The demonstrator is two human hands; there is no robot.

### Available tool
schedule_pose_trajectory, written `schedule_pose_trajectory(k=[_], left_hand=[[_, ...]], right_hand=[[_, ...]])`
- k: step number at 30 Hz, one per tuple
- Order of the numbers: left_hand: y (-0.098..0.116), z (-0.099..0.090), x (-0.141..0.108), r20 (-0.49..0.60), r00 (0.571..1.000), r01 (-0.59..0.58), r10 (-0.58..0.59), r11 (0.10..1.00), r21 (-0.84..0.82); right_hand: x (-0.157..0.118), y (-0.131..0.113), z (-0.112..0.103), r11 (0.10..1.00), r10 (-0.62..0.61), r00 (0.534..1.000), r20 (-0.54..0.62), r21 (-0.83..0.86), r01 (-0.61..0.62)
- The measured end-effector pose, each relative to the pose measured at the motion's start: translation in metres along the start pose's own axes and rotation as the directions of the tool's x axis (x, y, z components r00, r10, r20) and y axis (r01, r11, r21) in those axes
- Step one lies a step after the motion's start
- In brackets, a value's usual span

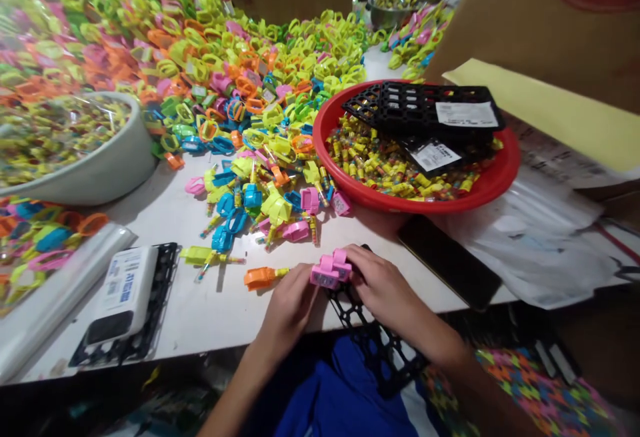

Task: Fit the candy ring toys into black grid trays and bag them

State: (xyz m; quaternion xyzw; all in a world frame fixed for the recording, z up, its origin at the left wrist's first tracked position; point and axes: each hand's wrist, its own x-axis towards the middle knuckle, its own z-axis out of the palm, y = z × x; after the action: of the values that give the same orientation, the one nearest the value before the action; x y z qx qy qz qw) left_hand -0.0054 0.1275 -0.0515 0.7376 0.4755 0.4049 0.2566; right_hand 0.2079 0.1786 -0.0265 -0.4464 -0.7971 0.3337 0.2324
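Note:
Close together at the table's front edge, my two hands hold a pair of pink plastic toy watches [331, 270]. My left hand [291, 298] has its fingers closed at the left side of the pink pieces. On their right side, my right hand [383, 285] pinches with thumb and fingertips. Beneath the right hand a black plastic lattice tray [385, 357] slants from the table edge over the lap. An orange toy watch [260, 278] with a candy tube lies just left of my left hand. Behind it sits a yellow one [203, 254].
A red basin [417, 205] of small candy tubes carries black trays [410, 105]. A grey basin [100, 180] stands left, near a white device [125, 290]. A dark phone [450, 262] lies right. Heaped colourful toy watches [240, 84] fill the back; a cardboard box [545, 37] stands right.

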Motion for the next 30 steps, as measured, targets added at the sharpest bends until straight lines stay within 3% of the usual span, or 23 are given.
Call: schedule_pose_trajectory(k=[2,5,7,10,14,20,22,26,28,30], left_hand=[[0.004,-0.005,-0.007,-0.009,1.0,-0.006,0.006,1.0,0.022],[0.007,-0.01,-0.023,-0.037,0.999,-0.006,0.008,0.998,0.058],[0.008,-0.013,-0.033,-0.058,0.998,0.0,0.004,0.997,0.082],[0.007,-0.014,-0.045,-0.088,0.996,0.012,-0.002,0.993,0.114],[0.006,-0.012,-0.054,-0.118,0.993,0.037,-0.02,0.989,0.143],[0.005,-0.006,-0.053,-0.136,0.99,0.063,-0.044,0.989,0.137],[0.005,-0.003,-0.048,-0.132,0.991,0.057,-0.038,0.988,0.142],[0.007,0.001,-0.039,-0.122,0.992,0.022,0.0,0.984,0.178],[0.007,0.003,-0.037,-0.132,0.991,0.004,0.023,0.98,0.197],[0.006,0.005,-0.036,-0.143,0.989,-0.016,0.048,0.976,0.216]], right_hand=[[0.009,0.001,-0.013,0.995,-0.032,0.999,-0.038,0.096,0.036],[0.03,-0.006,-0.017,0.994,-0.097,0.987,-0.125,0.039,0.103],[0.048,-0.014,-0.009,0.998,-0.034,0.994,-0.108,-0.056,0.028],[0.073,-0.02,0.01,0.974,0.163,0.981,-0.107,-0.142,-0.177],[0.086,-0.011,0.026,0.976,0.198,0.974,-0.109,-0.07,-0.206],[0.066,0.012,0.013,0.969,0.247,0.955,-0.162,0.045,-0.243],[0.053,0.015,0.004,0.95,0.285,0.941,-0.184,0.185,-0.252],[0.018,0.012,-0.009,0.758,0.358,0.927,-0.112,0.615,-0.218],[0.002,0.007,-0.008,0.665,0.352,0.933,-0.073,0.72,-0.195],[-0.01,0.003,-0.002,0.635,0.331,0.941,-0.077,0.755,-0.161]])
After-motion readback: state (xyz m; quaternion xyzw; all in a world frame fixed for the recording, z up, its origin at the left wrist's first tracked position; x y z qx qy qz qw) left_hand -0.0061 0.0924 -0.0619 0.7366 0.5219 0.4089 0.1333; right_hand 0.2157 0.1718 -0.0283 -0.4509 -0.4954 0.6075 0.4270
